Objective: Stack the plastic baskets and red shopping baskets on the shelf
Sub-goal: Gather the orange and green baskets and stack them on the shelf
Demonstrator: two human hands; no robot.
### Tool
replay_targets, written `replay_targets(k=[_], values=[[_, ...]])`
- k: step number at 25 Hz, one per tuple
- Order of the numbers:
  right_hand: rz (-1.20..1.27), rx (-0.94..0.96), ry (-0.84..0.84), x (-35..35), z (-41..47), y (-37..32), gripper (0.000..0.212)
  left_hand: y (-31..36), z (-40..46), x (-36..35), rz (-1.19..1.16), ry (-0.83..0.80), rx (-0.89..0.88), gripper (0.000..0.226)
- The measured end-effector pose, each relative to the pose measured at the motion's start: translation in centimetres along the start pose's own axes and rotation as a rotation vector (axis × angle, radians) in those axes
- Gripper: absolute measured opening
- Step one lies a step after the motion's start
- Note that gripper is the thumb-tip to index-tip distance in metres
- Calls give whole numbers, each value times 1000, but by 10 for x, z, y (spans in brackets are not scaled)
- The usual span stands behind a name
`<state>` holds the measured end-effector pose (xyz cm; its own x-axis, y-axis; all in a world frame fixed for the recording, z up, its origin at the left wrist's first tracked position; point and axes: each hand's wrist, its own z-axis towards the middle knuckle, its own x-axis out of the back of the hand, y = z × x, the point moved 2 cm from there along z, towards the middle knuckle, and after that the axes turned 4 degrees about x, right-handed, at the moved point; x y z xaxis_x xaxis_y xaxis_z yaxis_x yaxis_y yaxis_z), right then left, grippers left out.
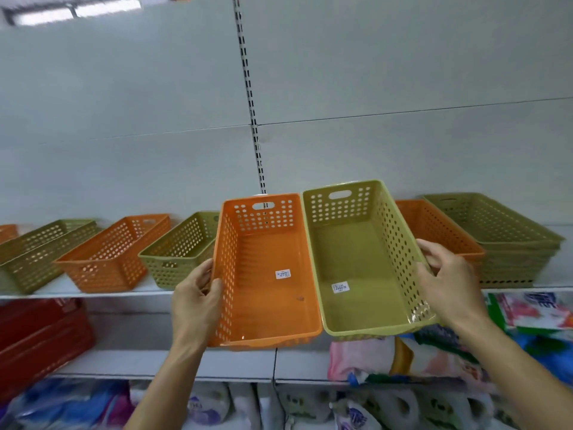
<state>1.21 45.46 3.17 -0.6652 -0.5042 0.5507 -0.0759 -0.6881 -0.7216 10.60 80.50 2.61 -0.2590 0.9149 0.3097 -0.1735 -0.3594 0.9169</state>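
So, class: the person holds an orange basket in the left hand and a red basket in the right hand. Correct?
Not quite. The head view shows the right hand holding a green basket, not red. The left hand does hold the orange basket.

Smooth, slightly glossy perforated plastic: orange basket (266,274) and green basket (359,262). Paper price stickers (282,274) inside. Matt painted metal shelf (93,294).

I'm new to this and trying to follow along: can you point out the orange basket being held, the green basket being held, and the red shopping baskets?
Orange basket (266,274): head view, on its inside floor.
Green basket (359,268): head view, on its inside floor.
Red shopping baskets (40,339): head view, on the side wall of the stack, lower left shelf.
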Motion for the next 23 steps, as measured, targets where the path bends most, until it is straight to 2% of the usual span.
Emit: replay_targets(k=[5, 11, 16, 23], values=[[71, 59, 11, 81, -23, 15, 42, 32, -72, -15, -94, -1, -12, 43], [20, 2, 139, 177, -15, 64, 40, 89, -113, -79, -175, -78, -78, 43], [-22, -41, 241, 232, 19, 106, 37, 138, -102, -149, -211, -120, -112, 39], [-75, 3, 336, 274, 111, 149, 37, 186, -35, -251, -271, -116, -117, 43]])
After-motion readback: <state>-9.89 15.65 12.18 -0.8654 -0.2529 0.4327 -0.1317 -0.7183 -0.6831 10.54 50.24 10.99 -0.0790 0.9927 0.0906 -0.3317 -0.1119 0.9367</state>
